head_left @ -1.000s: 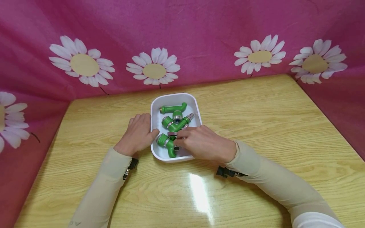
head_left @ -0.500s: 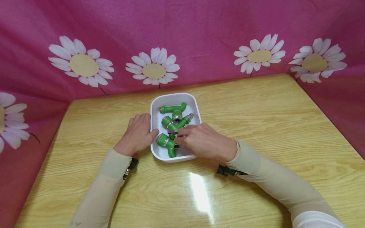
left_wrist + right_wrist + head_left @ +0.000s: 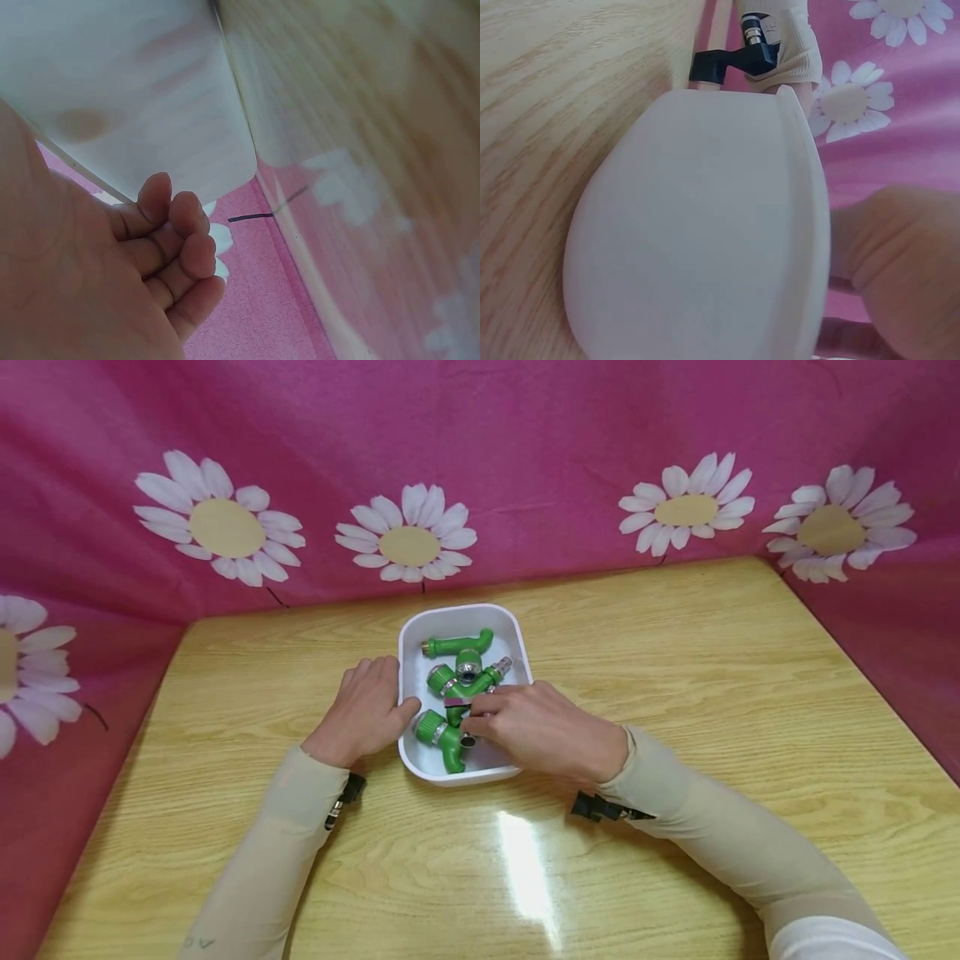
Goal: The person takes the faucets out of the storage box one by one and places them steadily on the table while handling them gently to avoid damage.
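In the head view, a white plastic tub (image 3: 408, 760) on the table holds several green taps. My left hand (image 3: 362, 710) holds its left wall, the thumb over the rim and the fingers outside; the left wrist view shows these fingers (image 3: 196, 255) loosely curled by the wall. My right hand (image 3: 543, 727) reaches in over the right rim and pinches a tap with a pinkish strip (image 3: 456, 702) on top, mostly hidden by the fingers. Around it lie a knobbed tap (image 3: 452, 752) in front and another tap (image 3: 476, 685) behind.
At the tub's far end lies a green spout piece (image 3: 453, 646) with a brass end, near an upright green knob (image 3: 468, 662). The wooden table (image 3: 675, 652) extends around the tub. Pink cloth (image 3: 540, 460) with daisies walls the back and sides.
The pinkish strip at my right fingertips has shifted slightly toward the tub's far end, with the hand barely moving. My left hand stays at the tub's left wall.
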The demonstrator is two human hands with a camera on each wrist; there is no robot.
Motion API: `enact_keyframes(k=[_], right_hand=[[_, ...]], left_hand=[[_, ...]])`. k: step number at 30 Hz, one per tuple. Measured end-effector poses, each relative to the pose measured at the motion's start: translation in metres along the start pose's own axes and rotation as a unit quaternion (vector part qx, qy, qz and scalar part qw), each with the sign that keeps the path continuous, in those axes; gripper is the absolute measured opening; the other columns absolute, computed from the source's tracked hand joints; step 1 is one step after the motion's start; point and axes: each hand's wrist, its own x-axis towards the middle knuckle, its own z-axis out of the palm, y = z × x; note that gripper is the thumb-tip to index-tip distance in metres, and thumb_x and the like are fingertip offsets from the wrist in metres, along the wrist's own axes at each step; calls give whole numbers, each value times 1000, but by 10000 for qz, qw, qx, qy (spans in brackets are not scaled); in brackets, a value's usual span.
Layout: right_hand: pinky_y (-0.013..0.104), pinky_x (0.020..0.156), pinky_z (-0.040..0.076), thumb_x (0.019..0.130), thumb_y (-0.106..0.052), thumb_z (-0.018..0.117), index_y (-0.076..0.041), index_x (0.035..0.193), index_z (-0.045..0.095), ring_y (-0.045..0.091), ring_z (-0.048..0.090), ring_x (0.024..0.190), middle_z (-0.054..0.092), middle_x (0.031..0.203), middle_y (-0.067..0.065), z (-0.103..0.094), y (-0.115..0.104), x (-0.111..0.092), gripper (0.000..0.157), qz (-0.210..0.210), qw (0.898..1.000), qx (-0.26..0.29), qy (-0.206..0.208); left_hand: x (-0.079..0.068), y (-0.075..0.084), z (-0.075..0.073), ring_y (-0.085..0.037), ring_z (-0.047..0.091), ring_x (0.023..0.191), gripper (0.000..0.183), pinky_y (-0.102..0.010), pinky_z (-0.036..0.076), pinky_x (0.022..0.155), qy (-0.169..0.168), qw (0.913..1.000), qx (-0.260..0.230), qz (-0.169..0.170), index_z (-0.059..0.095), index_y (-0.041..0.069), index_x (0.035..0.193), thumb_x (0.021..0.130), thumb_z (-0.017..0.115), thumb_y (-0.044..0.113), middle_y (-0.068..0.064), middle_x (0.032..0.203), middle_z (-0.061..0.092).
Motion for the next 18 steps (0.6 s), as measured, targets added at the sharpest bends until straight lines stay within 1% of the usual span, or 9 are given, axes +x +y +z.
enact_keyframes(k=[5,12,18], right_hand=[[37,74,63,98,-6,64,-22,114,78,15,74,104,76,111,-3,-1,1,0,27,35,10000,10,21],[37,73,63,97,-5,64,-22,112,78,15,74,103,76,111,-3,-2,3,-1,27,12,9999,-68,92],[37,71,62,97,-5,64,-21,116,78,18,75,104,76,116,-3,-3,4,-2,28,63,9999,-118,57]], left_hand=[[0,1,0,-32,49,99,38,-44,37,86,8,10000,18,-14,51,-2,110,92,54,32,-14,99,57],[-1,2,-1,-32,48,98,39,-44,36,86,-19,10000,23,-45,51,-2,110,92,53,32,-14,99,57],[-1,2,-1,-32,48,99,40,-43,36,87,-82,9999,10,-62,51,-2,113,93,54,32,-14,99,56]])
